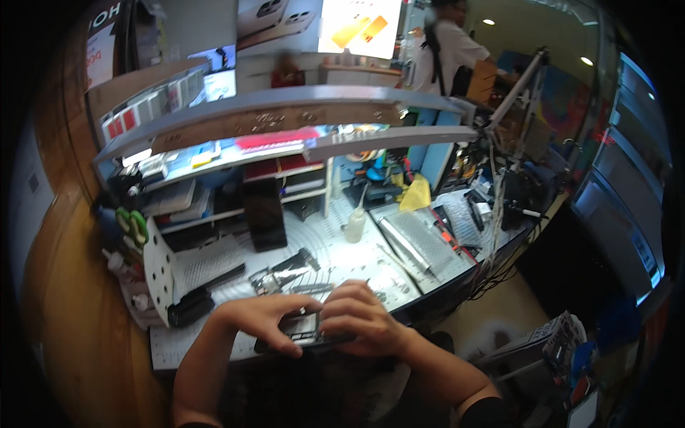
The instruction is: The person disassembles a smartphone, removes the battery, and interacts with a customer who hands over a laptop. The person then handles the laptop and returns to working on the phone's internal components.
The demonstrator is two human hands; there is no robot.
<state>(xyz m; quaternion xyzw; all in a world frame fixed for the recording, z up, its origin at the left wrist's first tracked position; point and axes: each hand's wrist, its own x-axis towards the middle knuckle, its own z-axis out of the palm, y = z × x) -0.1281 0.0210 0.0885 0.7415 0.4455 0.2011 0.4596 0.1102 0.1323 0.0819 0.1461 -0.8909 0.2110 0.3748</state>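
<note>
Phone (303, 329) sits at the bench's (342, 246) near edge, right in front of the person, lying flat with its back opened. Dark internals and a lighter patch show between the hands. No back cover is visible on it, so opening looks done; judging from that, the work is mid-way, somewhere inside the body.

Left hand (267, 321) grips the phone's left side, fingers curled over the top edge, thumb down along the near side. Closed on the phone, holding it steady.

Right hand (364, 321) is bunched over the phone's right half, fingers tucked tight together and pressing down toward the internals. Whether it pinches a small tool or part cannot be told (knuckles hide the fingertips).

Just beyond the hands, toward the bench's middle: tweezers and metal tools (285, 274), loose and unused now. A few tiny bits lie scattered right of them, too small to identify. A small squeeze bottle (354, 225) stands further back, a dark upright block (264, 214) stands left of it, and a perforated pad (421, 239) lies toward the right edge.

Still left, as a judgement: finish the internal job, refit parts, close the back. No sign of reassembly yet.
</note>
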